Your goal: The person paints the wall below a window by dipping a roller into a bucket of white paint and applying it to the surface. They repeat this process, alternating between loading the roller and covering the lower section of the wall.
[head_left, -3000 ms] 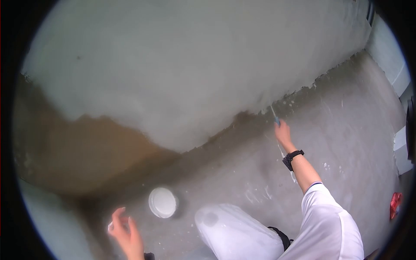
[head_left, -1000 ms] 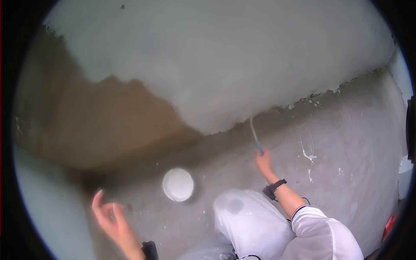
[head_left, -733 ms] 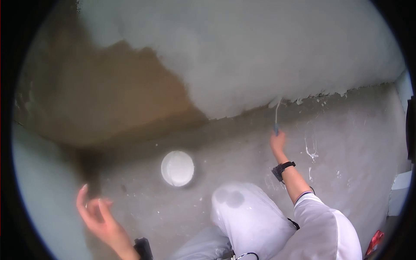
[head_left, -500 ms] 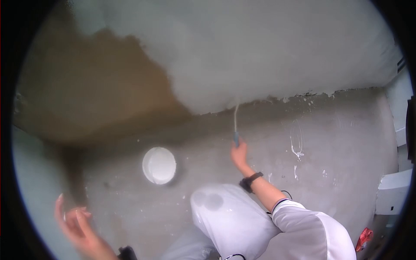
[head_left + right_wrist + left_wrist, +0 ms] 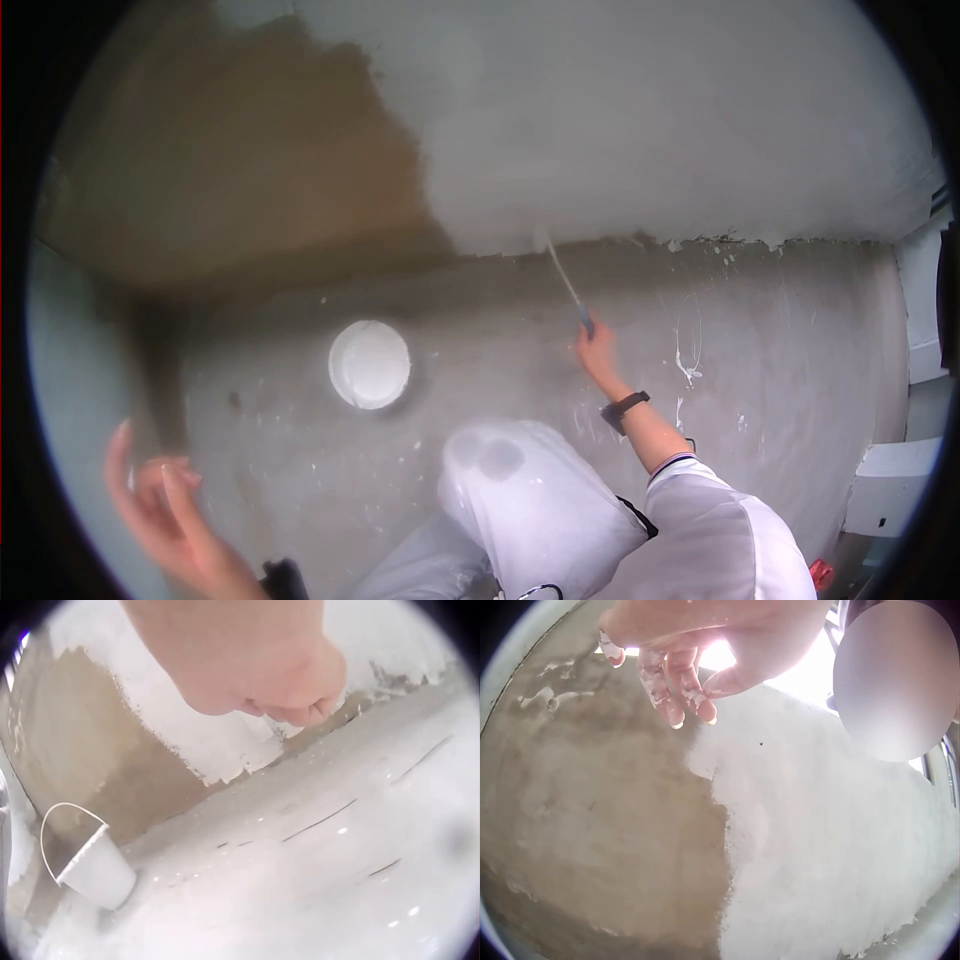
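Observation:
In the head view the right hand (image 5: 597,350) grips the blue handle of a long thin tool (image 5: 566,281). The tool's pale tip meets the lower edge of the white coating on the wall (image 5: 640,140). Curled fingers show on the right hand (image 5: 270,682) in the right wrist view, where the tool is mostly hidden behind it. The left hand (image 5: 170,520) hangs in the air at lower left, holding nothing, fingers loosely bent. White smears cover the fingertips of the left hand (image 5: 712,645) in the left wrist view. A brown uncoated patch (image 5: 270,150) borders the coating.
A white bucket (image 5: 370,365) stands on the grey floor between the hands; its wire handle is up in the right wrist view. White splashes (image 5: 687,370) mark the floor at right. The person's bent knee (image 5: 500,470) is below the bucket. A red item (image 5: 820,574) lies at lower right.
The right hand and tool have moved left along the wall's lower edge since the earliest frame, shifting back and forth. The head view has shifted. The left hand stays raised and empty.

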Tool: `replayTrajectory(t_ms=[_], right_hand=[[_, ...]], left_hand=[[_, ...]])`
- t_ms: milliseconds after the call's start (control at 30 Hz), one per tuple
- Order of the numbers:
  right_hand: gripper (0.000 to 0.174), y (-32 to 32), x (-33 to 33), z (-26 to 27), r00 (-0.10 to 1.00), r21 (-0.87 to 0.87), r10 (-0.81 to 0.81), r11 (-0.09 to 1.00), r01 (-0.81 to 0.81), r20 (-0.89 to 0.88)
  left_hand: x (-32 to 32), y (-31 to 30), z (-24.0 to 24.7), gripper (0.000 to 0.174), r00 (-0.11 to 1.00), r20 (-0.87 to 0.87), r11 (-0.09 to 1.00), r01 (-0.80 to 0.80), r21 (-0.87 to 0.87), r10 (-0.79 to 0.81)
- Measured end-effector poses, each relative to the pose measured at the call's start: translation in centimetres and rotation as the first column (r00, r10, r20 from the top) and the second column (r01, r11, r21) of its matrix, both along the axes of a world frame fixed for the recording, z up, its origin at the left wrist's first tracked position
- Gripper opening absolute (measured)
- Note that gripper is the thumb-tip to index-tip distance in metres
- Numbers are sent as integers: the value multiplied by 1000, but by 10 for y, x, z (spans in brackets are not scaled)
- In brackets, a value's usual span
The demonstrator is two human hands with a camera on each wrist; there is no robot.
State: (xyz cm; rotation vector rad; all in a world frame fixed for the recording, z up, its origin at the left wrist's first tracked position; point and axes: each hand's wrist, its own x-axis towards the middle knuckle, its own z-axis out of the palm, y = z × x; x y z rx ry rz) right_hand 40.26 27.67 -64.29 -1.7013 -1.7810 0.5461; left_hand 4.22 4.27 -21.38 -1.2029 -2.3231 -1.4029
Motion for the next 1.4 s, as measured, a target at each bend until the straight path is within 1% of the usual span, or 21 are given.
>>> replayTrajectory(t_ms=[67,133,300,367,400,467,500,567,667,700,767,800,867,967,1033,1100,1167,1233,1300,1367,1400], right_hand=[[40,8,23,9,997,45,23,999,-26,77],[40,11,32,6,997,77,25,997,-30,71],[41,14,51,-3,997,171,-17,985,4,78],[42,21,64,6,987,51,39,998,-48,159],[42,25,63,13,985,56,49,997,-59,166],[43,28,62,25,928,-41,176,984,-173,329],[43,32,55,22,928,-39,174,985,-171,331],[44,40,30,9,911,-23,288,955,-295,295],[46,30,3,-1,935,-54,258,966,-253,243],[46,29,9,-3,936,-56,253,967,-247,244],[48,32,20,-8,963,-52,214,977,-208,161],[48,36,30,-4,963,-50,213,977,-207,163],[47,49,67,12,947,61,180,977,-203,266],[47,61,126,41,937,33,122,989,-141,328],[46,67,150,52,936,33,91,993,-109,341],[45,65,162,50,936,26,49,998,-62,347],[44,63,155,33,966,2,134,990,-138,223],[44,55,124,11,977,-19,164,987,-163,134],[45,51,77,1,963,-4,249,968,-250,107],[45,46,31,3,967,-31,238,971,-237,85],[44,40,25,3,968,-61,237,971,-233,77]], left_hand=[[-1,-7,2,44,1000,-11,1000,-15,-25,15],[-1,-12,5,45,998,-64,999,-7,-34,5],[4,-18,9,45,993,-72,995,-92,-41,89],[3,-25,10,46,993,-54,994,-105,-32,103],[1,-29,10,45,992,-53,992,-118,-43,115],[-1,-34,9,45,992,-43,991,-125,-54,122],[-5,-37,9,45,993,-44,992,-116,-48,114],[-6,-36,8,44,993,-49,994,-106,-38,104],[-2,-31,7,44,992,-36,991,-120,-59,118],[1,-30,7,43,993,-26,992,-115,-54,113],[5,-27,6,43,994,-16,993,-110,-45,109],[7,-25,6,43,994,-32,994,-104,-41,102],[9,-22,5,43,994,-39,994,-100,-36,99],[5,-21,1,43,996,-55,997,-65,-38,63],[1,-24,-2,43,988,-67,984,-144,-101,138],[0,-24,-3,44,988,-75,983,-143,-119,135],[-4,-27,-5,44,989,-83,982,-132,-133,122],[-8,-33,-8,45,990,-96,987,-111,-114,101],[-3,-29,-8,45,995,-92,994,-54,-92,45],[-2,-25,-9,45,996,-88,996,-2,-86,-5],[-3,-25,-10,45,998,-69,996,1,-86,-7]])
